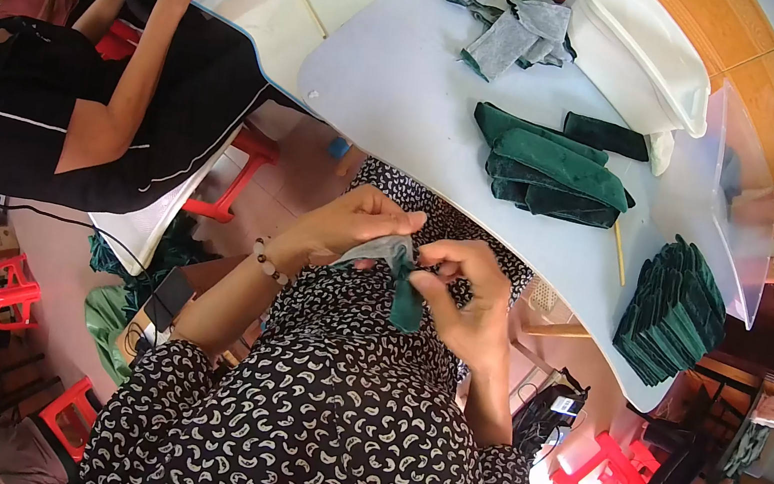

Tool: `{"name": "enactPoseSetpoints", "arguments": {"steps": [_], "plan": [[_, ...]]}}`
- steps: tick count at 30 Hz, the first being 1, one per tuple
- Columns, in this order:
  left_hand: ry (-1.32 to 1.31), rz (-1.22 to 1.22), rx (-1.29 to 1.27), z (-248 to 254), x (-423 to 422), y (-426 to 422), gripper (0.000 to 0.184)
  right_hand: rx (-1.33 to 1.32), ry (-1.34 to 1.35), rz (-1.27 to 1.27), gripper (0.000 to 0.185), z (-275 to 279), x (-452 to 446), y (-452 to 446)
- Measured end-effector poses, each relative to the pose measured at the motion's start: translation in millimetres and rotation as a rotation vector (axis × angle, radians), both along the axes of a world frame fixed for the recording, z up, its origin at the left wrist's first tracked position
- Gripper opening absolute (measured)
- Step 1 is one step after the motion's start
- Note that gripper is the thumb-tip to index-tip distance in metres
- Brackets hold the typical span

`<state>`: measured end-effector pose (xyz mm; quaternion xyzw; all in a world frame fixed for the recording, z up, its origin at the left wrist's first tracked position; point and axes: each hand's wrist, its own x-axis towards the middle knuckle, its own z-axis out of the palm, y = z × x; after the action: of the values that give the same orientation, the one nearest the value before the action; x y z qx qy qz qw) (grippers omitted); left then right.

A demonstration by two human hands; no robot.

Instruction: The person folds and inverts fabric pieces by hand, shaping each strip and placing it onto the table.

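Note:
A small strip of green velvet fabric (406,306) with a grey reverse side is held up above my lap. My left hand (361,226), with a beaded bracelet at the wrist, pinches its grey part. On the other side, my right hand (466,295) has thumb and forefinger closed at the green edge. The lower green end hangs free between the hands. Ahead on the white table (384,69) lie a loose pile of green velvet pieces (555,172) and, to the right, a neat stack of green velvet pieces (671,313).
Grey-backed fabric pieces (521,35) lie farther back beside a white plastic tub (641,44). A thin stick (620,254) rests near the table's edge. A co-worker in black (106,96) sits at left. Red stools (608,478) stand on the floor, and a clear panel (732,206) borders the right side.

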<state>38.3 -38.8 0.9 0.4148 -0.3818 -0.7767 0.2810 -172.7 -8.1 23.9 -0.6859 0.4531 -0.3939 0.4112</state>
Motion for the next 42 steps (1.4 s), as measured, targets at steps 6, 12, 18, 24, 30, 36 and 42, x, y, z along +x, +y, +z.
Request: {"name": "enactPoseSetpoints", "arguments": {"steps": [6,12,18,24,30,36,42], "plan": [[0.545,0.130,0.213,-16.6,2.2,5.6,0.089,0.012,-0.065,-0.059,0.011,-15.5,16.9,6.1],[0.242,0.340,-0.174,-6.3,-20.4,41.9,0.055,0.218,-0.162,-0.193,0.008,-26.9,18.4,7.3],[0.022,0.399,-0.289,-8.2,-26.0,47.7,0.049,0.130,-0.112,-0.224,0.008,-23.1,22.5,7.8],[0.004,0.397,-0.310,-3.1,-24.8,45.6,0.036,0.229,-0.178,-0.186,0.006,-17.6,22.8,9.0],[0.165,0.387,0.029,-2.1,-14.0,44.2,0.029,0.240,-0.167,-0.138,0.005,-15.2,21.8,6.3],[0.118,0.399,-0.034,-11.7,-15.0,46.4,0.024,0.315,-0.227,-0.118,0.007,-24.3,24.6,6.7],[0.182,0.458,-0.058,-12.5,-18.8,46.6,0.023,0.535,-0.514,-0.053,0.012,-27.6,27.8,3.9]]}}
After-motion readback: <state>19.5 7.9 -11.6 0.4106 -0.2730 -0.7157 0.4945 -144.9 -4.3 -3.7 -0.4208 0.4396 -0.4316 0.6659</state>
